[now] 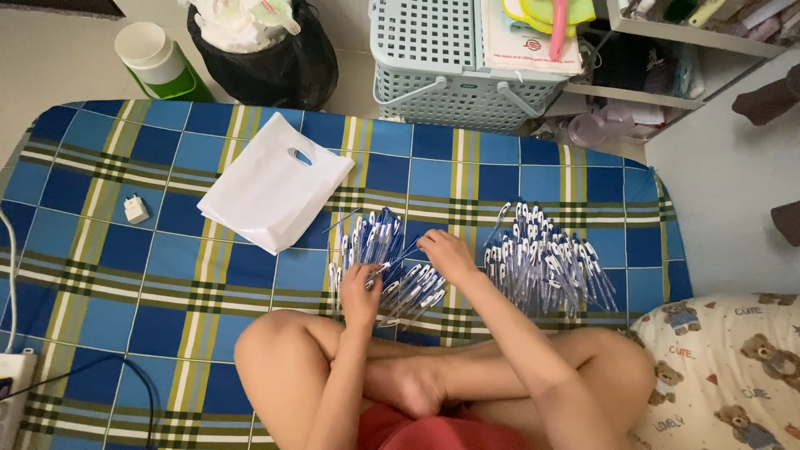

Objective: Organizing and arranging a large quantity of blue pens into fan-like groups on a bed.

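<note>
Fingers (372,275) of both hands sorting blue pens (392,250).

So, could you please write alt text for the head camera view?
A person sits cross-legged on a blue plaid sheet, left hand and right hand on a pile of blue-and-white pens. A second pen pile lies right, a white plastic bag left.

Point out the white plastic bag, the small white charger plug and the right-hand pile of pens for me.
white plastic bag (271,187), head view, middle of its flat face.
white charger plug (136,209), head view, its body.
right pile of pens (546,258), head view, centre of the heap.
</note>
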